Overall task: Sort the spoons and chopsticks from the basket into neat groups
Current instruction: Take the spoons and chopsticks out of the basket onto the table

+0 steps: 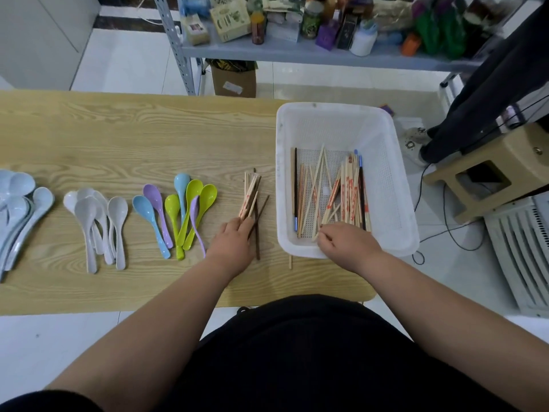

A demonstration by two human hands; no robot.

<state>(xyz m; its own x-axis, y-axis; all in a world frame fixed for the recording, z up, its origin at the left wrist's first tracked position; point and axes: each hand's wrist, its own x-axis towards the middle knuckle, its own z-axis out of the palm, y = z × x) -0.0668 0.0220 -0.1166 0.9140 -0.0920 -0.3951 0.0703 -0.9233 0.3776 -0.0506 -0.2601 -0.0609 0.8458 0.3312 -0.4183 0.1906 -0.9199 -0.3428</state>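
**Two hands, two lots of chopsticks**

Two bare arms reach out over the near edge of the wooden table (118,129). The left hand (234,242) is near the front edge. Its fingers are bent down on the near ends of the chopstick pile (249,194) and hold them. That pile lies on the table just left of the basket, with pale sticks and a few dark brown ones mixed in it. The right hand (347,245) is inside the near end of the white basket (285,173). Its fingertips are pinched together on the ends of some pale basket chopsticks (346,194). Lots more sticks lie in the basket, some crossed over each other, with dark ones at both sides. The basket sits at the right end of the table. One loose chopstick (290,261) pokes out by the basket's near left corner.

Left of the pile lie three groups of spoons. First come the bright spoons (194,188) in green, blue and purple. Next are the white spoons (86,212). The pale blue spoons (20,185) are at the left edge.

Far behind the table stand a grey shelf (297,52) full of boxes and jars, and a cardboard box (234,81) on the floor. A tan stool (490,173) is off to the right.
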